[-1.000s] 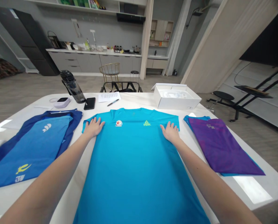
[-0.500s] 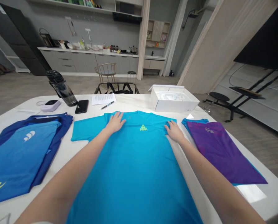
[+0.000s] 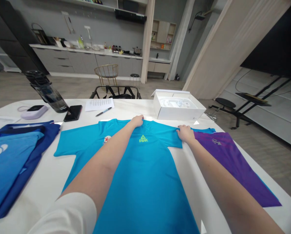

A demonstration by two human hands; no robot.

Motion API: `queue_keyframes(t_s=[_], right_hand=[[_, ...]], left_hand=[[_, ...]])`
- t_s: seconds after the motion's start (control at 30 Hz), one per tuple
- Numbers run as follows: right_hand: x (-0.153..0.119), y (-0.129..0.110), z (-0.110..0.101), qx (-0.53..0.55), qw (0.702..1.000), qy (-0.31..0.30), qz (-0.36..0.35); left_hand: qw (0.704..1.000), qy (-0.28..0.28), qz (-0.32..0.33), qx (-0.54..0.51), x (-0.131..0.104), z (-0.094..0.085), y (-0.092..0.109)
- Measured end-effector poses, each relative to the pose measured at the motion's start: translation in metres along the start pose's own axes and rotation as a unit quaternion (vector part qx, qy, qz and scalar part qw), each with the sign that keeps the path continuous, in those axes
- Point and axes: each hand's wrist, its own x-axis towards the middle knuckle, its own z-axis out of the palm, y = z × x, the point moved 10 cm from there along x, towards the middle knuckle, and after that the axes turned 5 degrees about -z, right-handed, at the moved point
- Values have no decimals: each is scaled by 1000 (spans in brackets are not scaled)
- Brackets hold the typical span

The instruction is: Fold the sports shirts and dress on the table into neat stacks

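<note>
A bright blue T-shirt (image 3: 145,182) lies spread on the table, collar at the far end, a green logo on its chest. My left hand (image 3: 137,121) is closed on the collar's right part, its fingertips partly hidden. The right sleeve is stretched out sideways, and its hem is pinched in my right hand (image 3: 186,133). A small red-and-white patch shows beside my left forearm. To the right, a folded purple shirt (image 3: 230,165) lies over a blue one. Several blue shirts (image 3: 18,156) are stacked at the left.
An open white box (image 3: 179,112) stands at the far edge. Further left are a pen (image 3: 103,111), a printed sheet (image 3: 93,105), a phone (image 3: 73,113), a tilted-looking dark bottle (image 3: 49,94) and a pale purple device (image 3: 33,112). A chair (image 3: 116,92) stands behind the white table (image 3: 184,165).
My left hand has moved right from the left shoulder to the collar and closed there. My right hand has gripped the right sleeve, which is now drawn out straight. The view has shifted slightly.
</note>
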Motion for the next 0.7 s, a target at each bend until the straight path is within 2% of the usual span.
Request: queue_keyframes(t_s=[0.13,0.27,0.33,0.43,0.5,0.57,0.63,0.7], right_hand=[[-2,5,3,-11,1000,15,23],[-2,2,-7,36,999,32,0],[-4,-1,-22,116,993,33,-19],[-18,-20,-69,280,956,48,-70],[-32,-52,-107,386,915,36,-113],[-47,-100,-139,466,874,-9,-139],[-59,-159,-163,514,839,-46,-171],[-64,-223,-173,536,807,-87,-232]], left_hand=[[1000,-17,-20,-11,12,7,-7],[998,-18,-28,-47,13,9,-7],[996,-8,-28,-82,9,5,-8],[988,10,-21,-153,2,-7,-10],[978,20,-12,-209,-3,-18,-10],[963,27,-5,-268,-11,-29,-11],[946,36,-2,-322,-22,-39,-17],[922,36,-16,-385,-39,-44,-31]])
